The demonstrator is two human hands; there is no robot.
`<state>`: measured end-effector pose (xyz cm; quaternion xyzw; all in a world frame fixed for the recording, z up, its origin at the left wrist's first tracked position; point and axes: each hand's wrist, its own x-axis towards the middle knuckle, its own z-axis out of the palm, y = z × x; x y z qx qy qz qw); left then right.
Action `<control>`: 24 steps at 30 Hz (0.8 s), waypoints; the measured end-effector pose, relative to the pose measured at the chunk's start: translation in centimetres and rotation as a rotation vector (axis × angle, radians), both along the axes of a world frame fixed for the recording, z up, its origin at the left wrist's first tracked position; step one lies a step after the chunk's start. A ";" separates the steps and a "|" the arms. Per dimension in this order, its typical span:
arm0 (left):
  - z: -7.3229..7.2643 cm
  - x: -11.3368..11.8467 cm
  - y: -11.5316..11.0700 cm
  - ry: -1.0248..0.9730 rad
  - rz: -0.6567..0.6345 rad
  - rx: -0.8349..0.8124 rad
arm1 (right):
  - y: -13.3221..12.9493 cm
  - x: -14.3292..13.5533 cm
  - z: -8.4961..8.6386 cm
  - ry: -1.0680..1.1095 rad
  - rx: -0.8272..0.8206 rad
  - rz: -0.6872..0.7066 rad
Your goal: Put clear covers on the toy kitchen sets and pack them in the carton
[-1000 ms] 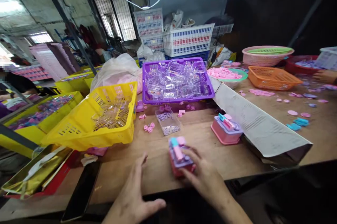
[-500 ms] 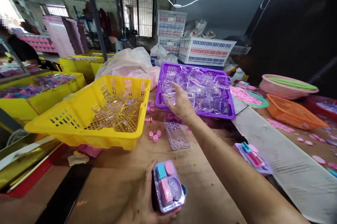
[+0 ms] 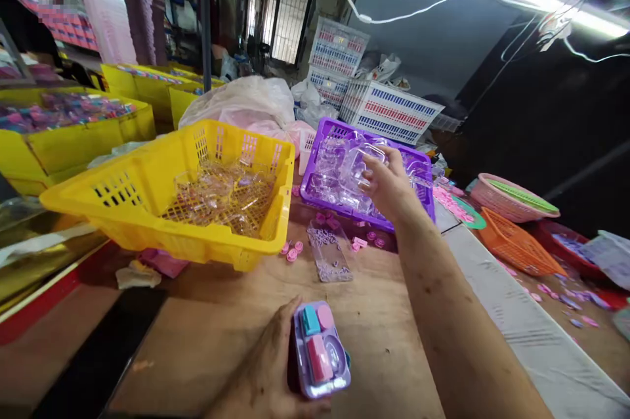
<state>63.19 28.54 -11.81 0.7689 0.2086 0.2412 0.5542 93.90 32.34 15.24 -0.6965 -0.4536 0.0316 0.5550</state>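
At the bottom middle, my left hand (image 3: 275,366) is wrapped round a small purple tray toy (image 3: 322,350) with blue and pink pieces and a round hollow. My right hand (image 3: 391,189) is over the purple basket (image 3: 364,212), its thumb and fingers closed on a clear plastic cover (image 3: 355,166). More clear covers lie beneath it in the basket. Between the hands, a clear flat box (image 3: 332,258) with tiny purple pieces lies on the wooden table (image 3: 374,314), with small pink pieces (image 3: 293,251) beside it.
A yellow basket (image 3: 251,248) with clear parts stands at the left. White crates (image 3: 394,110) are stacked behind. An orange basket (image 3: 522,248) and a pink basin (image 3: 516,205) stand at the right. Yellow bins (image 3: 73,150) of coloured parts sit at the far left.
My right hand has moved right within the purple basket and has taken hold of a clear cover. The view has shifted and tilted. My left hand still holds the purple tray toy.
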 end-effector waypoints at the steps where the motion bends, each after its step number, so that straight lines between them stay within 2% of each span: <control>1: 0.6 -0.4 -0.2 -0.017 -0.021 0.017 | -2.1 -1.5 -0.5 0.077 -0.055 0.097; 4: 2.6 -1.0 -0.3 -0.040 -0.045 0.092 | -7.8 -6.7 -3.0 0.230 -0.275 0.288; 6: 3.6 -1.0 0.0 -0.047 -0.080 0.109 | -10.1 -9.7 -4.6 0.243 -0.385 0.350; 9: 4.2 -0.8 0.5 -0.076 -0.084 0.109 | -11.1 -12.4 -6.4 0.034 -0.463 0.380; 12: 4.0 -0.5 0.5 -0.124 -0.075 0.109 | -10.9 -13.4 -7.5 -0.225 -0.464 0.347; 15: 3.8 -0.4 0.5 -0.196 -0.077 0.105 | -10.9 -13.9 -7.6 -0.337 -0.564 0.263; 18: 3.7 -0.4 0.5 -0.231 -0.085 0.117 | -11.5 -14.6 -7.0 -0.463 -0.647 0.234; 24: 3.4 -0.2 0.6 -0.292 -0.106 0.171 | -12.4 -18.2 -6.3 -0.683 -0.549 0.090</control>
